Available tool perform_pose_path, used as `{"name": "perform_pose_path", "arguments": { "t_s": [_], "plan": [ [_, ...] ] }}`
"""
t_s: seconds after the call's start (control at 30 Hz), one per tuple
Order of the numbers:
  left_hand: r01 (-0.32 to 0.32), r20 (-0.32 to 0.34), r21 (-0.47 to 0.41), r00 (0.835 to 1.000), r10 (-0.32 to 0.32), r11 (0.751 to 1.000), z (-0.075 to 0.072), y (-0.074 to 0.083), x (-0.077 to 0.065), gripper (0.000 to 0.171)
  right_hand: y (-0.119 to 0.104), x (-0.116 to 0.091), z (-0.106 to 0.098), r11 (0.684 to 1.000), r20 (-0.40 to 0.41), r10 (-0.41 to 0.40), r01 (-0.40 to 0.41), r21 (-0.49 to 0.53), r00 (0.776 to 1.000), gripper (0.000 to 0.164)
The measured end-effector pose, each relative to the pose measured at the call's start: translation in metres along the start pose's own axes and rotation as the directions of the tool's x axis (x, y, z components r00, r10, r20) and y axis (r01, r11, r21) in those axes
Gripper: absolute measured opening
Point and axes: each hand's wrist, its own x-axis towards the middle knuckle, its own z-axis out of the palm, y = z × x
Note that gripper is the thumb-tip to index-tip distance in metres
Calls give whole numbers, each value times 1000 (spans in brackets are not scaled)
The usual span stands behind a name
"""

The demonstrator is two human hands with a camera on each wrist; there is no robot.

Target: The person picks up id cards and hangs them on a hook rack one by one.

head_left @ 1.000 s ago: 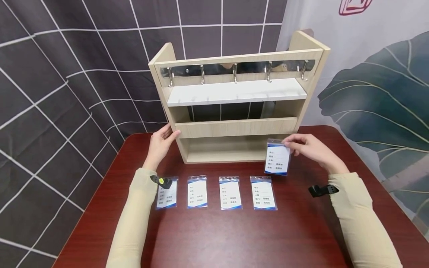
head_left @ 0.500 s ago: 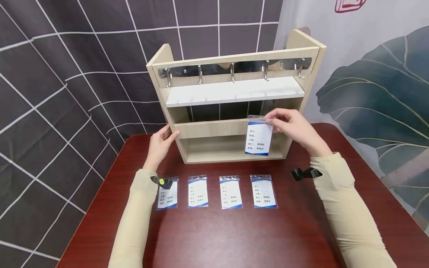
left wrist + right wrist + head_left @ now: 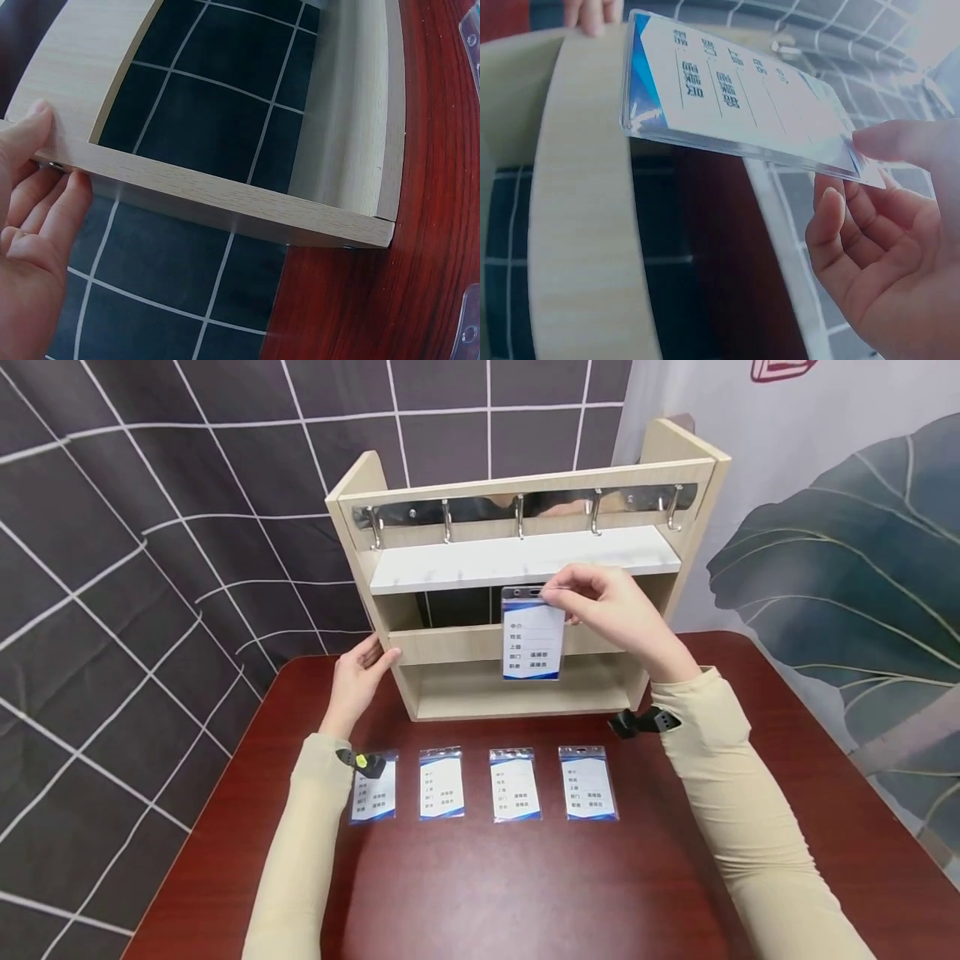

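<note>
My right hand (image 3: 611, 610) pinches a badge holder (image 3: 531, 639) by its top corner, between thumb and fingers. The clear sleeve, with a white and blue printed card inside, hangs upright in front of the wooden shelf's (image 3: 450, 647) lower crossboard, below the white board. The right wrist view shows the same badge holder (image 3: 727, 90) slanting away from the fingertips. At the shelf's left side, my left hand (image 3: 356, 681) grips the side panel (image 3: 225, 191), thumb on the front crossboard and fingers against the outer face. Metal hooks (image 3: 519, 518) line the shelf's top rail, above the held badge.
Several more badge holders (image 3: 515, 785) lie in a row on the red-brown table (image 3: 525, 885) before the shelf. The left wrist strap partly covers the leftmost badge holder (image 3: 375, 797). A dark curtain with white grid lines (image 3: 112, 693) hangs behind and to the left.
The right hand has carried the badge holder up and to the left, from near the shelf's lower right corner to its middle. The left hand stays on the side panel.
</note>
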Motion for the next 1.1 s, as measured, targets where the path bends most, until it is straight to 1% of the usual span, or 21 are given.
{"name": "perform_pose_path", "arguments": {
  "t_s": [0.1,0.2,0.3,0.37,0.53,0.6,0.63,0.73,0.87,0.97,1.1],
  "plan": [
    [11,12,-4,1000,-11,1000,0,0,-2,58,-11,6,9,999,-1,-14,14,38,1000,21],
    [27,23,2,999,-27,1000,0,0,-1,59,-22,12,17,997,-5,-51,52,60,999,20],
    [43,26,-2,999,-43,999,0,4,1,58,-33,21,25,994,-5,-91,91,64,996,19],
    [51,32,4,998,-51,999,1,12,-2,57,-39,26,31,993,-4,-97,97,73,995,18],
    [76,57,24,995,-77,997,5,34,-15,55,-54,36,46,991,0,-92,92,93,996,18],
    [81,61,21,995,-82,996,6,36,-18,55,-60,40,51,990,5,-109,108,93,994,18],
    [85,61,18,994,-86,996,6,35,-17,55,-63,42,54,988,12,-119,117,96,993,18],
    [59,47,6,997,-59,998,5,20,-11,56,-73,51,60,983,41,-163,159,87,986,18],
    [8,20,12,1000,-8,1000,2,-1,-1,56,-85,64,70,976,74,-219,217,26,973,19],
    [-14,9,21,1000,14,1000,0,0,0,56,-89,73,77,969,75,-241,245,-45,968,19],
    [-24,-2,18,1000,24,1000,0,-1,-1,53,-92,80,87,957,72,-250,258,-135,966,19]
  ]
}}
